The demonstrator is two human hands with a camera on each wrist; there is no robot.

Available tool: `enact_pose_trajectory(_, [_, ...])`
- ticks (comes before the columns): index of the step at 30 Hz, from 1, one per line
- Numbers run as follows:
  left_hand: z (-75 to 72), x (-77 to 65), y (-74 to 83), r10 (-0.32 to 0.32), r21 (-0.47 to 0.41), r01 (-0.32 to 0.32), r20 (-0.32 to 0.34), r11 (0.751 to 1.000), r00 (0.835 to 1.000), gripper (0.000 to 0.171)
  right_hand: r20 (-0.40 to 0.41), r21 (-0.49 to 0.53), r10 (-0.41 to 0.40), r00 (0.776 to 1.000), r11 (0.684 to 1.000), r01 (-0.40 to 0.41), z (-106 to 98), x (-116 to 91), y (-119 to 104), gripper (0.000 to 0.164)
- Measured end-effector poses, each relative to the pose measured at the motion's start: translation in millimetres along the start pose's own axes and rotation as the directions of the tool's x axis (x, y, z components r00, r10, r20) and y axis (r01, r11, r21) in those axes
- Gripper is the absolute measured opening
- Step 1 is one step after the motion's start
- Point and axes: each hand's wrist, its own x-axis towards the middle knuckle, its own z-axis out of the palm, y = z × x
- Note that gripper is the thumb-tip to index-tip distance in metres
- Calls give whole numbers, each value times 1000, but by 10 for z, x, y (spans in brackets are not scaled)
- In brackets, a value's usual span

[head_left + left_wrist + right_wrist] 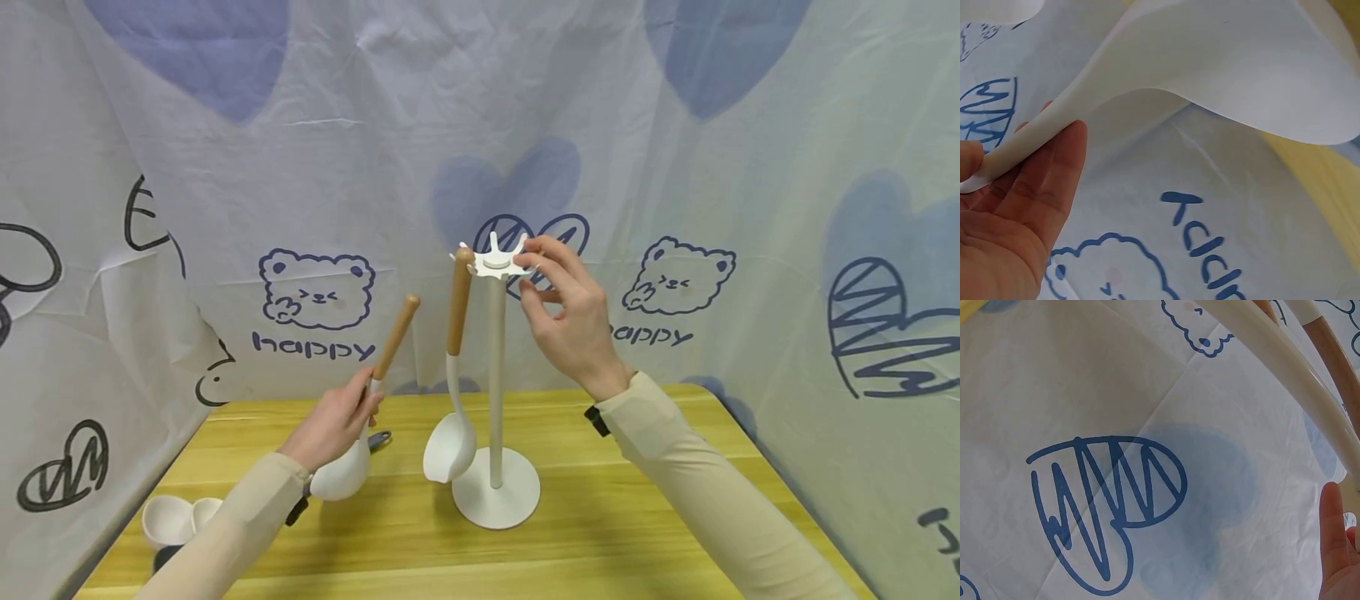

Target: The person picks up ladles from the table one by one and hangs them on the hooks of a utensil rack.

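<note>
A white utensil stand (497,375) rises from a round base, with a ring of hooks at its top. On its left side hangs a white ladle (450,450) with a wooden handle. My right hand (573,321) grips the hook ring's right edge, fingers above and thumb below; the right wrist view catches only part of this hand. Left of the stand, my left hand (333,421) pinches the white neck of a wooden-handled cooking utensil (341,475), handle tilted up to the right. Its broad, curved white head (1229,62) fills much of the left wrist view.
Two white cups or scoops (167,521) lie at the table's left, partly behind my left forearm, beside a dark object (163,556). A grey handle end (380,440) shows behind the held utensil. Printed cloth (405,108) encloses the wooden table (622,533).
</note>
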Motion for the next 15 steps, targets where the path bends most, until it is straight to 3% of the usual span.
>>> enact_pose_trajectory(6, [-87, 129, 121, 47, 4, -46, -47, 999, 998, 10, 12, -3, 3, 1000, 1000, -3, 8, -4, 5, 28])
enact_pose_trajectory(15, [-188, 353, 351, 67, -35, -71, -102, 997, 993, 14, 5, -6, 5, 1000, 1000, -5, 4, -3, 0, 28])
